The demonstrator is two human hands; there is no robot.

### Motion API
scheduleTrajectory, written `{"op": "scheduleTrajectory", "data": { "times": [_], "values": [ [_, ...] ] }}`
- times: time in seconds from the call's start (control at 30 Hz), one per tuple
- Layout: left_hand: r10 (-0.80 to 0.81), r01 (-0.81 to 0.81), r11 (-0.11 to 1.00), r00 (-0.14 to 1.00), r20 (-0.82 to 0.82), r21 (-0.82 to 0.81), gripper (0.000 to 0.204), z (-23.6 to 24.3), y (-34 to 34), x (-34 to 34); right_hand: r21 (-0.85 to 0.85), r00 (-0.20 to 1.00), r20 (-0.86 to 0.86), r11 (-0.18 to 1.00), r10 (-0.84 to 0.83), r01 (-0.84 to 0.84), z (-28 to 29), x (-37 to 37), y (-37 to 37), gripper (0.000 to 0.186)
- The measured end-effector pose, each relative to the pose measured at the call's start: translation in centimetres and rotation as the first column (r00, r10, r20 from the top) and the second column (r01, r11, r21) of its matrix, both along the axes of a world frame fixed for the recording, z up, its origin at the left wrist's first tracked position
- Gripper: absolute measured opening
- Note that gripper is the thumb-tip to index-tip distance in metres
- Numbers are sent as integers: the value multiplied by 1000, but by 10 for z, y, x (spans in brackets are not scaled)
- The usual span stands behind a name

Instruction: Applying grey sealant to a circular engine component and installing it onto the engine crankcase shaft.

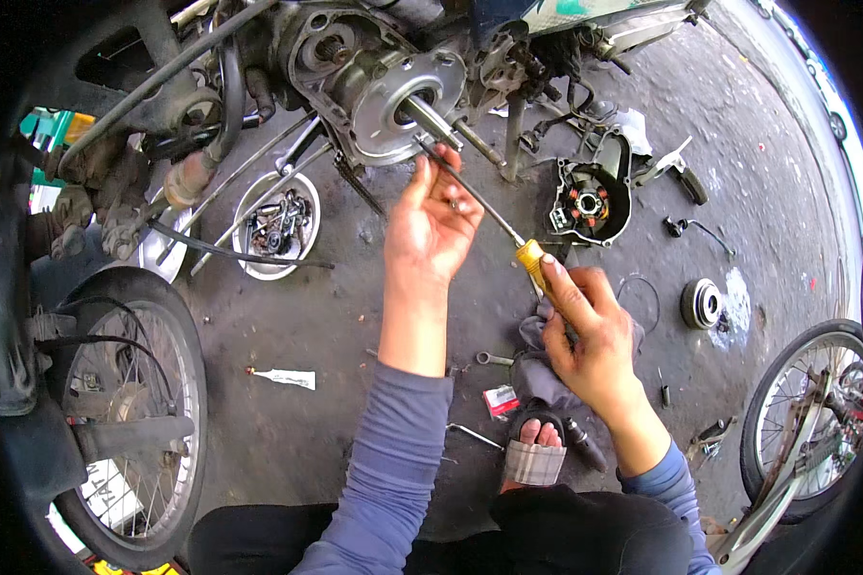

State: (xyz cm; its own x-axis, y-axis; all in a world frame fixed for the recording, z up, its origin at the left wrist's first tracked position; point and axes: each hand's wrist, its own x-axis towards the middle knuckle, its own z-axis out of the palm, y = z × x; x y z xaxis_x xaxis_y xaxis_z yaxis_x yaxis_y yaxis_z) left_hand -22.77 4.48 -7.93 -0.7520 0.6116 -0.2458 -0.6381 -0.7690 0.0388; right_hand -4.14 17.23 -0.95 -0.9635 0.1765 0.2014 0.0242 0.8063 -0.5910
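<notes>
My right hand [594,331] is closed around the yellow handle of a screwdriver [529,253], forefinger laid along it. Its thin steel shaft slants up and left to my left hand [436,216], whose thumb and fingertips pinch it near the tip. A small shiny bit shows at the left fingers; what it is I cannot make out. Just above the tip, a metal crankshaft [431,123] juts from a round silver plate [393,105] on an open motorcycle engine [331,48]. Whether the tip touches the shaft I cannot tell.
A white bowl [302,196] of bolts and small parts sits on the ground at left. On the right lie an engine cover with coils [594,196] and a round metal rotor [702,304]. Wheels [187,412] flank both sides. A tube [286,378] and wrench [494,358] lie below.
</notes>
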Motion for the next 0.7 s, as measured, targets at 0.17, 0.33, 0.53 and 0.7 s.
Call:
{"op": "scheduleTrajectory", "data": {
  "times": [0.17,0.33,0.53,0.7],
  "values": [
    [-171,148,983,950,-262,-105,27,5,-4,42,-92,997,-71,995,21,-28,9,-1,-2,51],
    [-80,33,983,962,-261,-182,22,9,0,54,-955,955,270,-94,125,283,0,5,-3,50],
    [-43,-19,976,961,-272,-219,21,17,10,54,-21,964,-255,997,-75,72,-10,13,-12,49],
    [-21,-28,980,969,-245,-196,19,25,11,50,-38,960,-264,995,-96,90,-3,10,-10,44]
  ]
}}
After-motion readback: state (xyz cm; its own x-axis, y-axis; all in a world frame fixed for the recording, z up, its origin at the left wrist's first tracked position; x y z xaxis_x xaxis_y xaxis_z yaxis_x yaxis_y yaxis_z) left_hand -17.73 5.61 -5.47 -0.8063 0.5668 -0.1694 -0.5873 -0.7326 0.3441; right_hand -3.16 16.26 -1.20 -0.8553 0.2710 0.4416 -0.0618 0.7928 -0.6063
